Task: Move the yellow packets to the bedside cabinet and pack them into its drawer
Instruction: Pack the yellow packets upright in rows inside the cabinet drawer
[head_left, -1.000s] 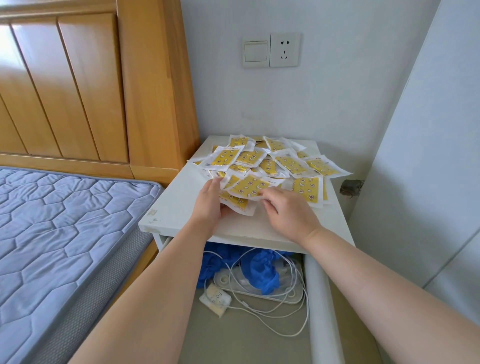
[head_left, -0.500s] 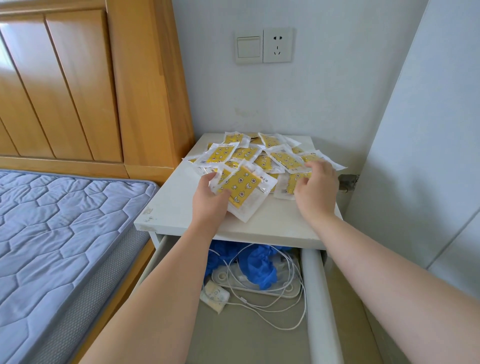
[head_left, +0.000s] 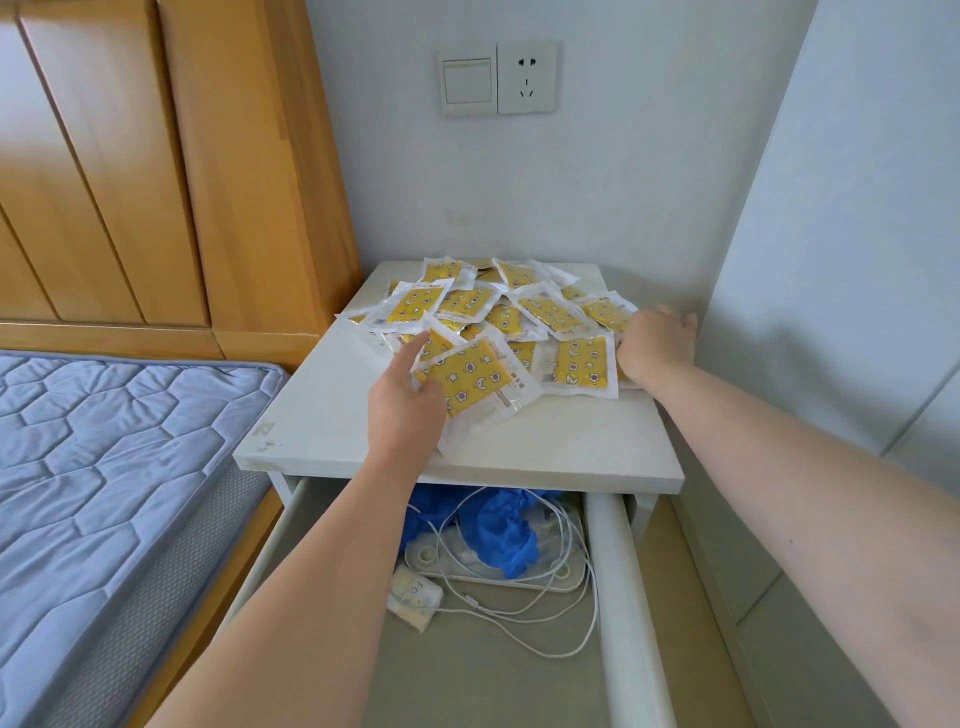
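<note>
Head view, step: gathering yellow packets (head_left: 540, 314), heaped on the bedside cabinet (head_left: 322, 415); drawer (head_left: 615, 597) open beneath.
Left hand (head_left: 405, 415): pinches a few front packets.
Right hand (head_left: 649, 345): cupped at the heap's right edge; grip cannot be told.
Next move: lower the bunch into the drawer, beside the white cables (head_left: 574, 545).
Writing: star-and-moon print; text unreadable.

Right hand (head_left: 652, 345) is gone from the near edge of the packet pile (head_left: 519, 312) and is now out at the pile's 3 o'clock side, by the right rim of the cabinet top (head_left: 571, 447), fingers against the outer packets. Left hand (head_left: 405, 410) now sits at the 7 o'clock side gripping the front packet (head_left: 475, 379), thumb on top, forefinger pointing to 1 o'clock. That packet now lies skewed over its neighbours.
</note>
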